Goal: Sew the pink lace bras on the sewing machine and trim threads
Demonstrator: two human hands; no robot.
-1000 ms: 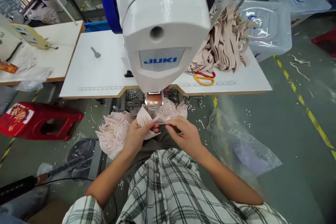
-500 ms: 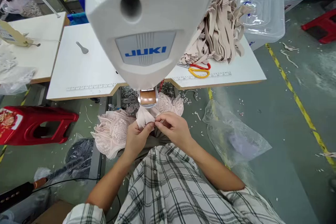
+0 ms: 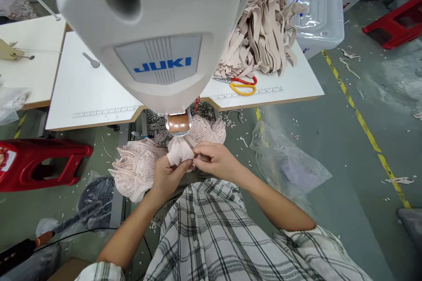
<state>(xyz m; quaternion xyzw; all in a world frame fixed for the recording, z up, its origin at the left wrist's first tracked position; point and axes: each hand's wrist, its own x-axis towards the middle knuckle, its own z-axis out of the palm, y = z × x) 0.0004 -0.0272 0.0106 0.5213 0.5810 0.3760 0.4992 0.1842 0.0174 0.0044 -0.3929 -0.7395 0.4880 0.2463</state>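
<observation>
A pale pink lace garment (image 3: 138,169) lies bunched in my lap below the white JUKI sewing machine head (image 3: 154,39). My left hand (image 3: 168,175) is closed on a smooth pink fabric piece (image 3: 178,153) of that garment, just under the machine's brown-and-metal foot part (image 3: 178,124). My right hand (image 3: 214,161) pinches the same piece from the right, fingertips meeting those of the left hand. Both forearms come out of plaid sleeves.
A white table (image 3: 92,96) carries a heap of beige elastic straps (image 3: 260,39) and red-and-yellow scissors (image 3: 242,85). Clear plastic bins (image 3: 316,9) stand at the back right. On the floor lie a red stool (image 3: 39,164), a plastic bag (image 3: 286,162) and a yellow line (image 3: 362,123).
My head has moved closer to the machine, which now fills more of the view. My hands have come together, folding and pinching the pink piece under the foot.
</observation>
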